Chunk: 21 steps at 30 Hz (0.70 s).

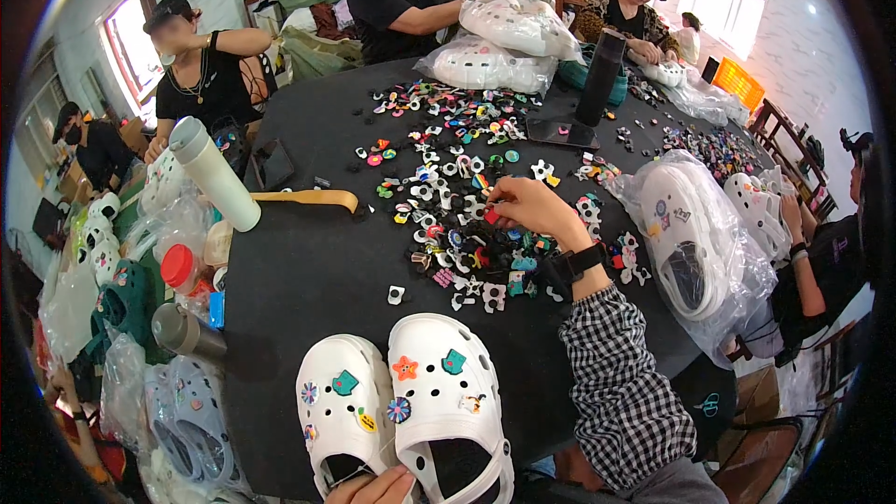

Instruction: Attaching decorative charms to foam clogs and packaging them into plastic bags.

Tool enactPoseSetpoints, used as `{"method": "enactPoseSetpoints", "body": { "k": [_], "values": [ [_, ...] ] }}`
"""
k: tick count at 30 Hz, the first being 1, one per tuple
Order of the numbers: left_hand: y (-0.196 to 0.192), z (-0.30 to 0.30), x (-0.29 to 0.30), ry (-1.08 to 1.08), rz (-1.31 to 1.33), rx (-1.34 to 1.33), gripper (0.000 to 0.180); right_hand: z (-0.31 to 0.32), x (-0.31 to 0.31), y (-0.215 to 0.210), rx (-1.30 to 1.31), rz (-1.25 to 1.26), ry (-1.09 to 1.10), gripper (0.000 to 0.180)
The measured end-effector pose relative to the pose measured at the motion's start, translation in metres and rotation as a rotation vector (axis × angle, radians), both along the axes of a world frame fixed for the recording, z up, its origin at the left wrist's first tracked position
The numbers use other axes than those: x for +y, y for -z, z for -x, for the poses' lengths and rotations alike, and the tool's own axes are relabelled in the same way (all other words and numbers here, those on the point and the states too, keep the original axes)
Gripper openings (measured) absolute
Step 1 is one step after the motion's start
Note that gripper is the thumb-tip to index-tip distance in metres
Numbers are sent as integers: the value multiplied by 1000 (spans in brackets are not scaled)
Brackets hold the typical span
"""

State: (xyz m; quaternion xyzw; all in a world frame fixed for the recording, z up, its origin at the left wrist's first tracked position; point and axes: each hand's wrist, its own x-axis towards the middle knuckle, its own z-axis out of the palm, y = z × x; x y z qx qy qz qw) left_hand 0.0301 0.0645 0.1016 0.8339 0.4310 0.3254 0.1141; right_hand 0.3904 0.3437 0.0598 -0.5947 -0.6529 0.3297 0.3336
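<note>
Carefully lift the small red charm (492, 216), apparently pinched between thumb and fingers of the right hand (537, 212), straight up out of the loose charms (450, 169) on the desk (271, 289), so as not to drag others along. Turn it face outward before carrying it across, and check by feel for any stud behind, out of view from above.

Meanwhile, anchor the white clogs (431, 387), lying side by side at the near edge, with the left hand (378, 487), fingers closed around the heel end; full grip partly cut off by the lower edge, so impossible to tell in detail. For pushing, probably better to shift support up under the toe, to prevent tipping under pressure.

Choose an open hole with room around it, clear of the orange star (404, 368), the teal charms (455, 361) and the pinwheel rounds (399, 410) already seated on the uppers. Compare both uppers for balance first: teal on each, star only on the right clog, yellow charm (367, 420) only on the left. Press squarely, thumb on top; too much slant likely to end in a loose fit. Tug lightly to test. Mind the checked sleeve (616, 378) too, close enough to loose pieces to sweep some aside.
</note>
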Motion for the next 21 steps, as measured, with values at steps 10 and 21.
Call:
{"method": "enactPoseSetpoints", "body": {
  "k": [10, 21],
  "values": [
    [-1, -1, 1, 12, -14, 0, 34, -3, -3, 13, -533, -295, -6, 17],
    [-2, 1, 1, 7, -3, -8, 33, 19, -12, -13, -446, -185, -166, 17]
  ]
}}
